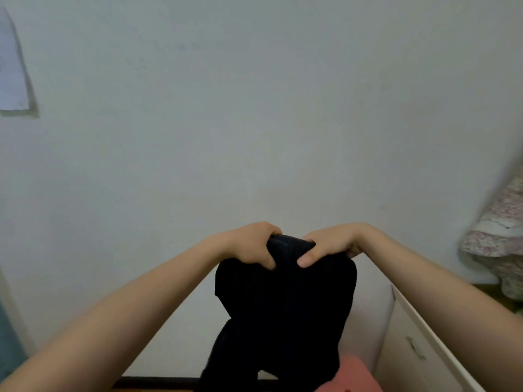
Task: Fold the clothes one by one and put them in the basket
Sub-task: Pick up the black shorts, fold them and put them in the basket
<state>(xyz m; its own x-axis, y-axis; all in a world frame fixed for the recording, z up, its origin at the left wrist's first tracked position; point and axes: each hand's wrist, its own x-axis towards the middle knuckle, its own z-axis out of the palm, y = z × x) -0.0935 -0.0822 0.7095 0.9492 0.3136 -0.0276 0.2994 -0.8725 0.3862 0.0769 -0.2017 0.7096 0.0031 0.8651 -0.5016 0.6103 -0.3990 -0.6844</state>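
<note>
A black garment [283,312] hangs in the air in front of a pale wall, held up by its top edge. My left hand [252,244] grips the top edge on the left side, fingers curled over the cloth. My right hand [331,244] grips the same edge just to the right, thumb pressed on the front. The two hands are close together. The cloth drapes down to the bottom of the frame. A pink-red object [351,374], possibly the basket, shows partly below the garment at the bottom.
A white cabinet with a drawer handle [416,349] stands at the lower right. Floral pink-and-white fabric [501,230] is piled at the right edge. A sheet of paper [12,69] hangs on the wall at the upper left. A dark baseboard [158,381] runs along the bottom.
</note>
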